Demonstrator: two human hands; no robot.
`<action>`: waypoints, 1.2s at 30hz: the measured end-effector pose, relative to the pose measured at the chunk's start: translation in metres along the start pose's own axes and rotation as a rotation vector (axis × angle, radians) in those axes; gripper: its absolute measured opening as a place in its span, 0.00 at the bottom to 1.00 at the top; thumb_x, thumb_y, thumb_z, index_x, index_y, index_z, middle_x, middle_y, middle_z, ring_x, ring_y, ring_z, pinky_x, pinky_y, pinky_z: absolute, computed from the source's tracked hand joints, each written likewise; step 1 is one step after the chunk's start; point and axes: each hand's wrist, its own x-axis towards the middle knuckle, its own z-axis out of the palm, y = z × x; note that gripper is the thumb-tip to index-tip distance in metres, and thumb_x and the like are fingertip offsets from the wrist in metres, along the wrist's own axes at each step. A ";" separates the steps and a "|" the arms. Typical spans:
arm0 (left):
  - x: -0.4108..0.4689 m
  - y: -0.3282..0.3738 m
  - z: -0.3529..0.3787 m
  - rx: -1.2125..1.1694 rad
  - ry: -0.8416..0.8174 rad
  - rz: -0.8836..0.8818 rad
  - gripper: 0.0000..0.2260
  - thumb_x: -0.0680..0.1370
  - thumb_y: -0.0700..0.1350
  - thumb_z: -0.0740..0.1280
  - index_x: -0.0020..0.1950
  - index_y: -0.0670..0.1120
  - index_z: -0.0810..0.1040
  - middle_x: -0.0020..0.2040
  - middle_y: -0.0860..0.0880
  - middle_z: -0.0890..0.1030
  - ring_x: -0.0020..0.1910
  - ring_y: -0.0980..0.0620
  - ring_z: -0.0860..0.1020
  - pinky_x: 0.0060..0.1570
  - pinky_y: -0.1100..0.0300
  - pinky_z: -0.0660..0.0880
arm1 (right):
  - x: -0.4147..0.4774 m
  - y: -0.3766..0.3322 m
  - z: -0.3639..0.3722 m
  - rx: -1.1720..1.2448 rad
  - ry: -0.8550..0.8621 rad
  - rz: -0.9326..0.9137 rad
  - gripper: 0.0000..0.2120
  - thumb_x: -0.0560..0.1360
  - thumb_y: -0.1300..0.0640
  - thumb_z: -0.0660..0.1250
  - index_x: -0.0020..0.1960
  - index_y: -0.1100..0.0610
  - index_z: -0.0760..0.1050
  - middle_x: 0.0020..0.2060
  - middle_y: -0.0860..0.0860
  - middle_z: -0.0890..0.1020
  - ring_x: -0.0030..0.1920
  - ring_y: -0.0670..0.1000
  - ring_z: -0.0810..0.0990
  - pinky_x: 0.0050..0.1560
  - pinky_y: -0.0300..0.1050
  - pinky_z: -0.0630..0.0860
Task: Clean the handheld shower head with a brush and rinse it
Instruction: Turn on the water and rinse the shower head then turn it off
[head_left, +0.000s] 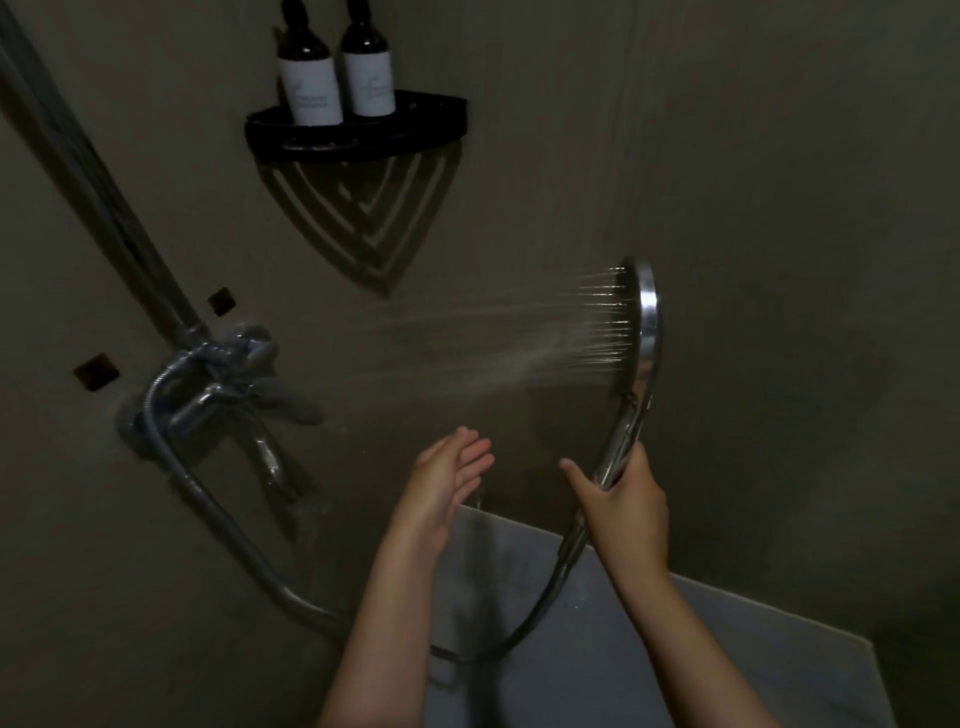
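ITEM shower head (647, 317): upright, spraying left toward the mixer tap (218, 384) | right hand (626, 506): fingers wrapped round its handle | left hand (449, 470): fingers straight, empty, below the spray | RISK: wet handle may twist, sending spray off target | brush: unseen

A dimly lit bathroom shower stall: a chrome mixer tap (218, 387) with a metal hose (234, 540) is fixed to the grey wall (779, 156). A black corner shelf (421, 124) carries two dark labelled bottles (310, 78), and a shower head (648, 317) sprays water.
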 end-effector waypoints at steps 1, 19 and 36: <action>-0.010 -0.005 0.015 0.019 -0.046 0.011 0.16 0.81 0.47 0.57 0.66 0.41 0.71 0.64 0.41 0.76 0.58 0.47 0.77 0.62 0.54 0.68 | -0.004 0.005 -0.013 0.007 0.022 0.003 0.18 0.67 0.47 0.74 0.47 0.55 0.70 0.39 0.54 0.82 0.43 0.61 0.82 0.45 0.54 0.78; -0.193 -0.131 0.228 0.535 -0.854 0.148 0.31 0.71 0.23 0.60 0.70 0.46 0.68 0.64 0.48 0.75 0.61 0.54 0.75 0.56 0.63 0.75 | -0.099 0.107 -0.244 -0.055 0.361 0.151 0.11 0.73 0.52 0.68 0.49 0.57 0.71 0.44 0.58 0.83 0.47 0.61 0.81 0.42 0.49 0.75; -0.271 -0.210 0.289 0.668 -1.304 0.276 0.27 0.70 0.25 0.67 0.67 0.42 0.71 0.62 0.47 0.77 0.57 0.62 0.76 0.57 0.69 0.72 | -0.202 0.149 -0.335 -0.046 0.692 0.459 0.11 0.72 0.56 0.69 0.52 0.57 0.73 0.45 0.56 0.82 0.47 0.57 0.81 0.46 0.48 0.76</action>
